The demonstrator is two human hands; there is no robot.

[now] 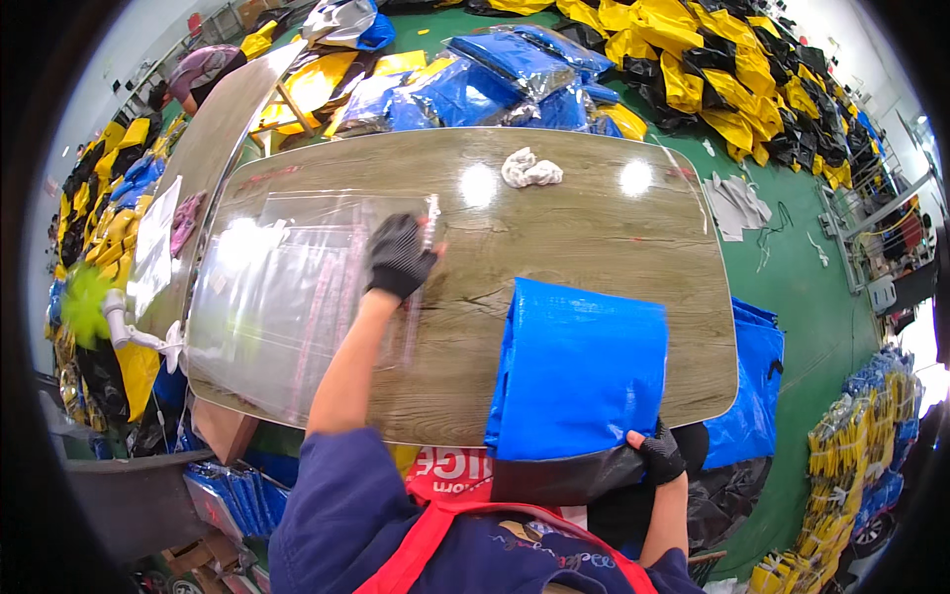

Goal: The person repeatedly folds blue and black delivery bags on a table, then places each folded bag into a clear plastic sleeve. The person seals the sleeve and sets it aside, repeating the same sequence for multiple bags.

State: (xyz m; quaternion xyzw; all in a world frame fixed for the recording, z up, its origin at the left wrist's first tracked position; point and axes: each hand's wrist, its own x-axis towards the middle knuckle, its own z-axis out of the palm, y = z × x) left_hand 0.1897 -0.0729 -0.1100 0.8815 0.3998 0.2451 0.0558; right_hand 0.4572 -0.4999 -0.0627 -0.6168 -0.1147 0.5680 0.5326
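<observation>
My left hand (401,255), in a black fingerless glove, is over the right edge of a stack of clear plastic bags (287,307) on the left half of the table. Its fingers close on the edge of a clear bag, which looks slightly lifted and blurred. At the table's near edge, my right hand (661,453), gloved alike, grips the lower right corner of a folded blue tarp (584,366). The thumb lies on top and the other fingers are partly hidden. The tarp's dark underside hangs over the edge towards me.
A crumpled white cloth (531,168) lies at the far side of the wood-grain table (475,396). Beyond are wrapped blue packs (524,64) and yellow-black sheeting (683,59). A small green fan (87,305) is clipped at the left. Another person (203,71) bends at the far left.
</observation>
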